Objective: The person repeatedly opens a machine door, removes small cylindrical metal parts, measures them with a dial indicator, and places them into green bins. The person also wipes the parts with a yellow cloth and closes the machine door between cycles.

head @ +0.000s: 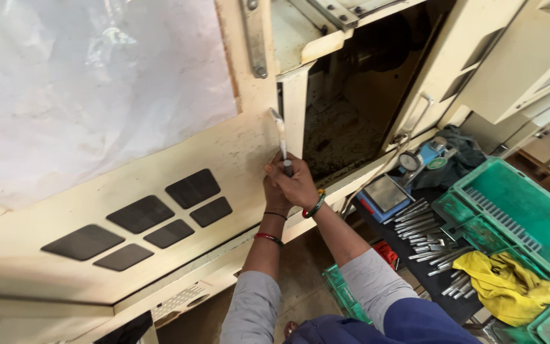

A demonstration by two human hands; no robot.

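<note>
Both of my hands are wrapped round the lower end of a metal door handle (281, 137) on the edge of a cream machine door (160, 172). My right hand (297, 185) lies on top, gripping the handle; my left hand (275, 194) sits under it, partly hidden, and also seems to be holding the handle. I wear bangles on both wrists and grey sleeves. The door stands slid partly aside, showing the dark machine chamber (358, 108) to the right of the handle.
A dark table at the right carries several metal rods (424, 239), a small digital scale (384, 194), a dial gauge (410, 160), a yellow cloth (507, 283) and green plastic crates (510, 213). Another green crate (342, 290) stands on the floor below.
</note>
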